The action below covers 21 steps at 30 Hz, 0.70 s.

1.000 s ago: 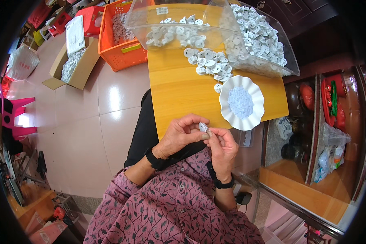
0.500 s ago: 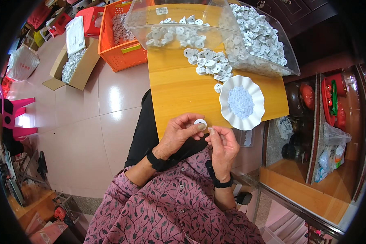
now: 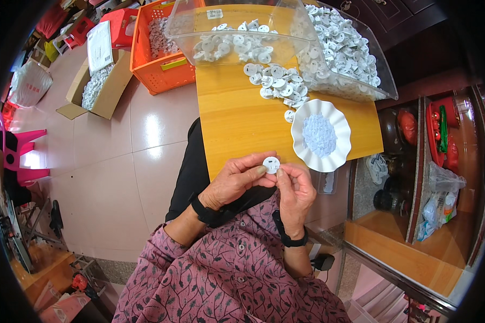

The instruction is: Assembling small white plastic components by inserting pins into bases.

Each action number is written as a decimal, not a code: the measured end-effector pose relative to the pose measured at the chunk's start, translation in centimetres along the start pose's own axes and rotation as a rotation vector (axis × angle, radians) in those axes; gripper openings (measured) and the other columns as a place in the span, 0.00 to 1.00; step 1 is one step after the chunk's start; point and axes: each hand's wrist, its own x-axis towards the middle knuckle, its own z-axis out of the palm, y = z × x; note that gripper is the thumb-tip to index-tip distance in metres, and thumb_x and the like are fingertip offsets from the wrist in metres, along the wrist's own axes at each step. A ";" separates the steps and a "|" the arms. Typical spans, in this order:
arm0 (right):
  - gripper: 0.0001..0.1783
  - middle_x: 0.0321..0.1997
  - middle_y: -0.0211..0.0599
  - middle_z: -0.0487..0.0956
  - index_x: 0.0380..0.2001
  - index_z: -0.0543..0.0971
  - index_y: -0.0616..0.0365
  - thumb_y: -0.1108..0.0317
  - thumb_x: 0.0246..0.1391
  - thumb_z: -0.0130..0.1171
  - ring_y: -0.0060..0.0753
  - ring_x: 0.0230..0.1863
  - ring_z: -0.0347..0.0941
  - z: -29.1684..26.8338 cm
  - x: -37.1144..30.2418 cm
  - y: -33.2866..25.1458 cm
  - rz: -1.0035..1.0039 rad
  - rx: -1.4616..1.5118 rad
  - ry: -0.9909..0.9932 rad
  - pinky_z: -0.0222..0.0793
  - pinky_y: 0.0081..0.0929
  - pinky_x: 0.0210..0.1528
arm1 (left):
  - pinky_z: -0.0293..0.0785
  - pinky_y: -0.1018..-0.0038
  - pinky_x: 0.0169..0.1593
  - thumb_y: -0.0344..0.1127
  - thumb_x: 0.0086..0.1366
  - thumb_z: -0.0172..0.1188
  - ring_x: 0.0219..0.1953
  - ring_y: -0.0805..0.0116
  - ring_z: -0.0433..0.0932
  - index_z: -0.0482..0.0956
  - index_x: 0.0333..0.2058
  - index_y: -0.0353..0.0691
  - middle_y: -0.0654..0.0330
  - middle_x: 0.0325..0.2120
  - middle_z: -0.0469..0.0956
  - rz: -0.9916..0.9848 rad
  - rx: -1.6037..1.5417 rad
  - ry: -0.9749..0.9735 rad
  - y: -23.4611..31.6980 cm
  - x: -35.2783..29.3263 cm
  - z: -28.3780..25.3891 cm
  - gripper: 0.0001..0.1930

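Observation:
Between the thumb and fingers of my left hand (image 3: 234, 176) is a round white plastic disc (image 3: 271, 164) with small slots in its face, held above the near edge of the wooden table (image 3: 237, 118). My right hand (image 3: 295, 191) is closed in a pinch, its thumb tip against the disc's right side. A tiny pale piece seems to sit under that thumb, mostly hidden. Just beyond my hands stands a white scalloped dish (image 3: 337, 160) holding a heap of small pale-blue flakes (image 3: 319, 134). Similar white discs (image 3: 279, 84) lie in a loose pile behind the dish.
Two clear plastic bins (image 3: 242, 40) (image 3: 355, 91) with white parts stand at the table's far side. On the floor to the left are an orange crate (image 3: 164, 75) and an open cardboard box (image 3: 110, 97). A shelf unit (image 3: 404, 231) stands close on the right.
My right hand has come left against the disc, and its small piece now meets the disc's face. The disc has shifted slightly right and turned its face up more.

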 end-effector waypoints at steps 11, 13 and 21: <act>0.04 0.42 0.38 0.74 0.36 0.78 0.66 0.81 0.57 0.60 0.25 0.40 0.74 0.4 -0.1 -1.0 -0.074 -0.053 -0.010 0.73 0.20 0.40 | 0.80 0.71 0.54 0.30 0.71 0.55 0.46 0.66 0.82 0.69 0.61 0.32 0.52 0.50 0.78 0.007 -0.007 -0.029 0.1 -0.2 -0.3 0.21; 0.04 0.42 0.38 0.74 0.36 0.77 0.66 0.81 0.56 0.60 0.25 0.40 0.75 0.4 -0.1 -1.0 -0.058 -0.026 -0.004 0.74 0.21 0.40 | 0.80 0.71 0.53 0.29 0.71 0.55 0.46 0.66 0.82 0.69 0.60 0.32 0.52 0.50 0.78 0.010 -0.008 -0.038 0.0 -0.2 -0.2 0.21; 0.06 0.42 0.39 0.76 0.36 0.78 0.64 0.80 0.55 0.62 0.27 0.40 0.75 0.2 -0.1 -0.4 -0.100 -0.088 -0.026 0.73 0.21 0.39 | 0.80 0.69 0.54 0.25 0.69 0.57 0.47 0.66 0.81 0.71 0.56 0.31 0.54 0.49 0.78 0.014 -0.093 -0.069 -0.4 -0.1 -0.9 0.18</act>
